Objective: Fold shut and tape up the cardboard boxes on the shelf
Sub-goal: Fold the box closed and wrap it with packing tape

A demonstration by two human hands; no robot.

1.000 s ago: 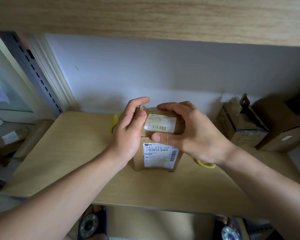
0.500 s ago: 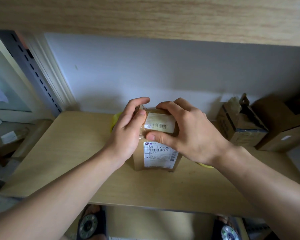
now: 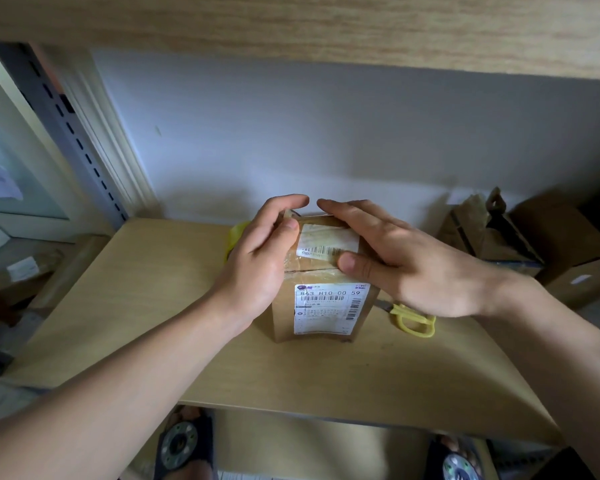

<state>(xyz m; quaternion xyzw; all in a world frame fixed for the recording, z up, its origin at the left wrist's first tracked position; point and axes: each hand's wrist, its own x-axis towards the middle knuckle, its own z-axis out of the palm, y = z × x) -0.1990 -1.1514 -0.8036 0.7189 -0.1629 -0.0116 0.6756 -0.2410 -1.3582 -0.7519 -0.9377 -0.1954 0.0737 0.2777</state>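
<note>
A small brown cardboard box (image 3: pixel 321 278) with two white barcode labels stands upright in the middle of the wooden shelf (image 3: pixel 125 306), its top flaps folded down. My left hand (image 3: pixel 260 258) grips the box's upper left corner, thumb on the top and index finger curled over the back edge. My right hand (image 3: pixel 406 261) lies flat across the right part of the top with straight fingers, its thumb pressing near the front edge. A yellow tape roll (image 3: pixel 235 235) shows partly behind my left hand.
Yellow-handled scissors (image 3: pixel 413 320) lie on the shelf right of the box, partly under my right hand. An open cardboard box (image 3: pixel 482 237) and a larger brown box (image 3: pixel 575 251) stand at the back right. A shelf board runs overhead.
My right hand has uncurled from round the box top and now lies flat with straight fingers. The scissors show again beside it. My left hand has kept its hold.
</note>
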